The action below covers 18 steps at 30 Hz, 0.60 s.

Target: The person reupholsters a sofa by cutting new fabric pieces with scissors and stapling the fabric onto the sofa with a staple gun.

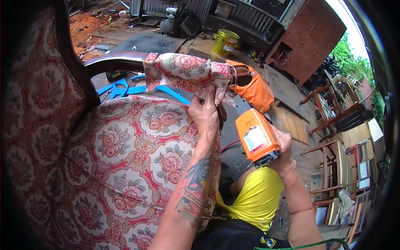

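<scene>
A chair with floral upholstery (162,158) fills the left side. Its wooden armrest (116,63) carries a strip of the same floral fabric (183,66) over its front part. My left hand (207,114) pinches the lower edge of that fabric near the armrest's front end, thumb and fingers pressed together. In my right hand (283,146) is an orange power tool (254,135) with a white label, held to the right of the armrest and apart from it. The tool's working end is hard to make out.
Behind the armrest lie an orange bag (256,91) and blue straps or bars (121,88). A yellow bucket (225,43) stands farther back. Wooden chair frames (333,162) are stacked at the right, below a reddish cabinet (310,39). A green cord (308,246) crosses the lower right.
</scene>
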Each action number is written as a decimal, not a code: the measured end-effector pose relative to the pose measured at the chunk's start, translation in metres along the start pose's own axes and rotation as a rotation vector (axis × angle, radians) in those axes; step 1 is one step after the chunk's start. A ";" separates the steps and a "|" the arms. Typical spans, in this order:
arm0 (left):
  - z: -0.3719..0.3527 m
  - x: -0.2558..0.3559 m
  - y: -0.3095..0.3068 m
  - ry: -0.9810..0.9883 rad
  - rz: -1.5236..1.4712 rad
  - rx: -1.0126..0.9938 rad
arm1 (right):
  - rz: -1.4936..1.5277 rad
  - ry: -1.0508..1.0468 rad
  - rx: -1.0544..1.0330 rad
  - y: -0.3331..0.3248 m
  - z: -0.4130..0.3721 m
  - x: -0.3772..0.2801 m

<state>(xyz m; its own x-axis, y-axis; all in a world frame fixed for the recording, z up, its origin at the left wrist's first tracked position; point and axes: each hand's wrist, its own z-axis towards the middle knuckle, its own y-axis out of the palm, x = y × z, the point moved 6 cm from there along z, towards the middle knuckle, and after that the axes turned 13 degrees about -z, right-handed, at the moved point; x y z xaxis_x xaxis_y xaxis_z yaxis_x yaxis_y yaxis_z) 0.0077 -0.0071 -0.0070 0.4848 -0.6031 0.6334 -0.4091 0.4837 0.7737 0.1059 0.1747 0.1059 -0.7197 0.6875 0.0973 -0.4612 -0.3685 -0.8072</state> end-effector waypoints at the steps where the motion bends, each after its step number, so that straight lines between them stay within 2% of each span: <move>1: -0.002 0.008 0.001 0.043 0.079 0.018 | -0.009 -0.007 -0.007 -0.001 0.003 -0.005; 2: -0.003 0.003 -0.002 -0.049 0.050 -0.008 | -0.044 -0.011 -0.020 -0.003 0.006 -0.009; 6: -0.001 -0.006 0.001 -0.077 -0.192 -0.036 | -0.038 0.006 -0.097 -0.012 0.015 -0.021; 9: 0.001 -0.003 -0.001 -0.060 -0.124 -0.083 | -0.096 -0.074 -0.067 -0.016 0.025 -0.033; 11: 0.000 0.000 -0.003 -0.036 0.056 -0.124 | -0.098 -0.037 -0.077 -0.017 0.026 -0.032; 15: 0.001 0.003 -0.011 -0.050 0.114 -0.055 | -0.063 -0.034 -0.049 -0.022 0.026 -0.034; 17: 0.007 0.002 -0.008 -0.034 -0.346 -0.141 | -0.056 -0.039 -0.056 -0.021 0.024 -0.031; 18: 0.002 0.010 -0.004 -0.101 -0.486 -0.134 | -0.055 -0.050 -0.065 -0.020 0.024 -0.030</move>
<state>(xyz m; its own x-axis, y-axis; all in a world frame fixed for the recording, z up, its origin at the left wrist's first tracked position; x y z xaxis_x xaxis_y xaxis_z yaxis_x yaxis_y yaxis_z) 0.0120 -0.0161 -0.0037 0.5146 -0.8335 0.2011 -0.0489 0.2057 0.9774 0.1246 0.1465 0.1330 -0.7198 0.6730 0.1702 -0.4674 -0.2884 -0.8357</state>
